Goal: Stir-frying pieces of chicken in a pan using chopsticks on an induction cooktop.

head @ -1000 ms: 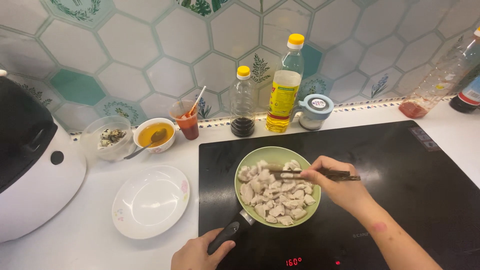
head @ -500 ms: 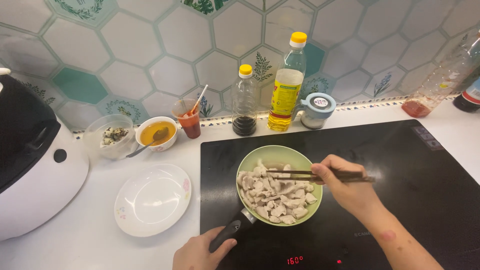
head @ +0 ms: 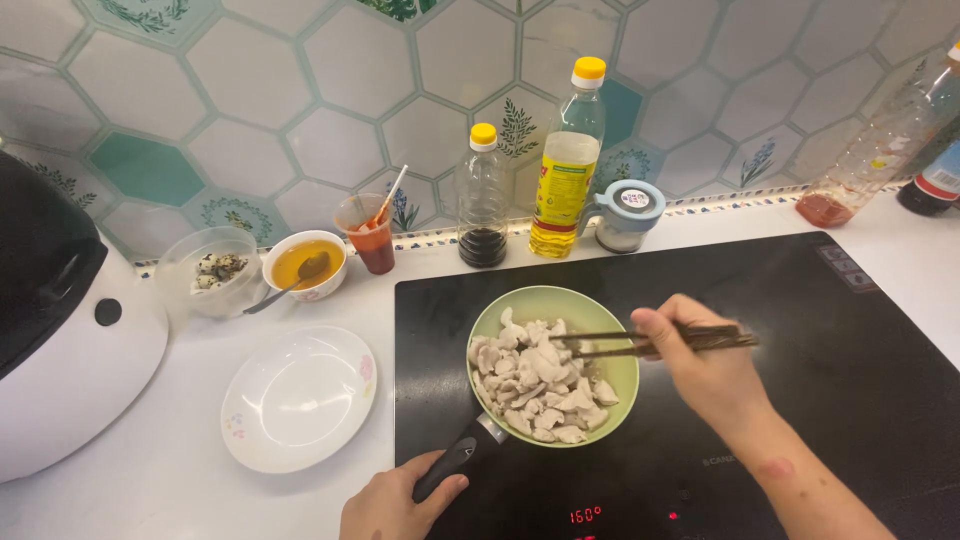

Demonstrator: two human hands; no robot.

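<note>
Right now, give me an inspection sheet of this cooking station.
Surface: white counter with black induction hob, red display lit.
Job's things: green pan of pale meat pieces on the hob; chopsticks over it.
Clutter: empty white plate, sauce bowl, oil bottle, dark sauce bottle.
Grips: left hand on pan handle; right hand holds chopsticks.
Cables: nothing seen.
Surroundings: hexagon-tiled wall, white cooker.

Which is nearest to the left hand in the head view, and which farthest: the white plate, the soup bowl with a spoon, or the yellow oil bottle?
From the left hand on the pan handle:
1. White plate, just up-left.
2. Soup bowl, behind the plate.
3. Yellow oil bottle, at the back wall.
</note>
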